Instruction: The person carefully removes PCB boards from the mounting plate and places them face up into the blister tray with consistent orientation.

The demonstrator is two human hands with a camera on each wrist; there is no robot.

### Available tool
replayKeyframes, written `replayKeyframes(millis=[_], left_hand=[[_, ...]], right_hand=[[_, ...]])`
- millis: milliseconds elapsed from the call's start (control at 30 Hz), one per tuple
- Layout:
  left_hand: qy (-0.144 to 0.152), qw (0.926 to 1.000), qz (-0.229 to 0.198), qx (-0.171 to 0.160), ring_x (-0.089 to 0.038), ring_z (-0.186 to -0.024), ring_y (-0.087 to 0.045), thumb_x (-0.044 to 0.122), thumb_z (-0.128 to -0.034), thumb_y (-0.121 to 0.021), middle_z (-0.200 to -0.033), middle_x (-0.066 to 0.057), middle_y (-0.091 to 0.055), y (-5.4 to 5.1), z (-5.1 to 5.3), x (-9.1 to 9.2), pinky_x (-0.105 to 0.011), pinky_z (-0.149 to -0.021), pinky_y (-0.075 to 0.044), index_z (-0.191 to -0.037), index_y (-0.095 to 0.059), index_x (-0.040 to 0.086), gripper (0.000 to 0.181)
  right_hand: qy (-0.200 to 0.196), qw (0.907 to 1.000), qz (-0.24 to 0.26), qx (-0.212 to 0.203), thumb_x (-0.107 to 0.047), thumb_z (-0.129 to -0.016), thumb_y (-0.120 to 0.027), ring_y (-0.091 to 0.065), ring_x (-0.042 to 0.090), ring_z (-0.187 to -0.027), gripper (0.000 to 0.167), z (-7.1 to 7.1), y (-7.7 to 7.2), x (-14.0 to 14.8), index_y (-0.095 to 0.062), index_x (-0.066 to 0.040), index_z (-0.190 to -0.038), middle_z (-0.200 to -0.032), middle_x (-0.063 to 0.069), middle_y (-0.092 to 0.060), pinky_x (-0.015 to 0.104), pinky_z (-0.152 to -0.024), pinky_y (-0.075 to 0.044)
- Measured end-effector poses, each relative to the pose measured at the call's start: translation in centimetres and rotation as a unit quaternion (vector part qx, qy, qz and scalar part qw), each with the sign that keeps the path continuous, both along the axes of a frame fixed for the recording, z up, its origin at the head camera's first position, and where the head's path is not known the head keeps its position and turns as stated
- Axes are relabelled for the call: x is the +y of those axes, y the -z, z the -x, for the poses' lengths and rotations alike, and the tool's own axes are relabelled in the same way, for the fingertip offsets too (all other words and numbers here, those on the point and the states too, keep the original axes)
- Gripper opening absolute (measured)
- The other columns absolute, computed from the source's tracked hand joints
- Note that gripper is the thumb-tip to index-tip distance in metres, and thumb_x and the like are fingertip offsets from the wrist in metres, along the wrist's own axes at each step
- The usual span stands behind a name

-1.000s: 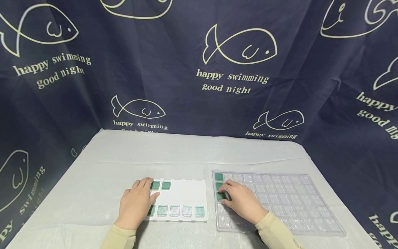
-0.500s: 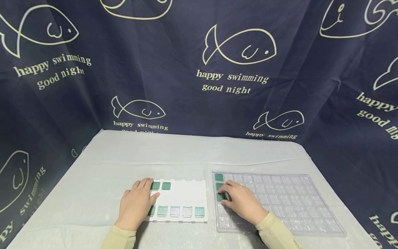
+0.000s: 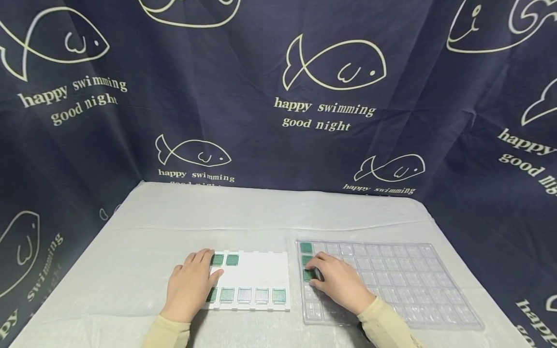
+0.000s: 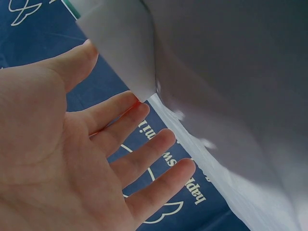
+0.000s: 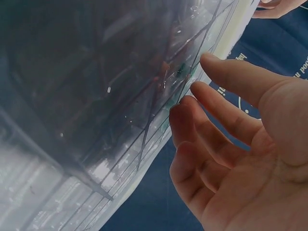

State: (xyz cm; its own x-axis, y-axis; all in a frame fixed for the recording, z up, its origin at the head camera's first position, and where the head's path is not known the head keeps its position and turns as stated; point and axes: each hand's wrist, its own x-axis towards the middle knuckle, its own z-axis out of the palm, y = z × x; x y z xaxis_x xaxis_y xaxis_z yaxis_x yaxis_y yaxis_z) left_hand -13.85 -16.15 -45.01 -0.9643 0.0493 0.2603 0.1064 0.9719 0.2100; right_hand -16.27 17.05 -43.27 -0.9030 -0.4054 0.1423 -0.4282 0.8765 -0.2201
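Note:
My left hand [image 3: 190, 282] rests on the left end of a white board [image 3: 256, 271], its fingers at the far-left corner and its thumb on top. Small green circuit boards [image 3: 232, 260] sit in the board's far and near rows; my hand covers part of the leftmost ones. In the left wrist view that hand's fingers [image 4: 153, 185] are spread and nearly straight. My right hand [image 3: 341, 282] reaches into the left column of a clear compartment tray [image 3: 404, 278]. Its thumb and index finger pinch a green circuit board [image 3: 308, 275] in the third compartment; the contact is partly hidden.
Two more green circuit boards [image 3: 306, 247] lie in the compartments beyond the right hand. A white cloth [image 3: 243, 208] covers the table. Dark blue fabric [image 3: 243, 96] with fish prints hangs behind and at both sides. A narrow strip of cloth separates board and tray.

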Motion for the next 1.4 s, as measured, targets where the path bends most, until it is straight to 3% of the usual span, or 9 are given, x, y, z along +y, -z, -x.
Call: replayKeyframes(millis=[633,1033,1400], left_hand=[[0.002,1.0000,-0.003,0.006,-0.032,-0.120,-0.063,0.038,-0.0895,-0.076,-0.133,-0.010,-0.067,0.1,0.0,-0.1,-0.051,-0.084,-0.054,-0.132,-0.063,0.004,0.056],[0.002,1.0000,0.000,-0.004,-0.033,-0.121,-0.063,0.038,-0.0908,-0.075,-0.134,-0.011,-0.066,-0.2,-0.1,-0.2,-0.051,-0.084,-0.054,-0.133,-0.063,0.004,0.056],[0.004,1.0000,-0.001,0.009,-0.033,-0.120,-0.063,0.037,-0.0887,-0.077,-0.132,-0.011,-0.067,-0.1,-0.1,0.0,-0.050,-0.083,-0.055,-0.130,-0.064,0.002,0.056]], right_hand=[[0.022,0.9996,0.008,-0.015,-0.026,-0.085,-0.082,-0.067,0.010,-0.087,0.021,0.0,-0.2,-0.4,-0.076,-0.019,-0.103,-0.102,-0.008,-0.071,0.031,-0.073,-0.058],[0.022,0.9997,0.006,-0.003,-0.027,-0.083,-0.084,-0.068,0.011,-0.086,0.022,0.0,-0.1,-0.5,-0.076,-0.019,-0.102,-0.099,-0.009,-0.070,0.032,-0.073,-0.058],[0.017,0.9996,-0.005,0.021,-0.028,-0.084,-0.083,-0.071,0.014,-0.087,0.019,0.3,-0.1,-1.3,-0.076,-0.019,-0.099,-0.097,-0.008,-0.070,0.036,-0.075,-0.060]])
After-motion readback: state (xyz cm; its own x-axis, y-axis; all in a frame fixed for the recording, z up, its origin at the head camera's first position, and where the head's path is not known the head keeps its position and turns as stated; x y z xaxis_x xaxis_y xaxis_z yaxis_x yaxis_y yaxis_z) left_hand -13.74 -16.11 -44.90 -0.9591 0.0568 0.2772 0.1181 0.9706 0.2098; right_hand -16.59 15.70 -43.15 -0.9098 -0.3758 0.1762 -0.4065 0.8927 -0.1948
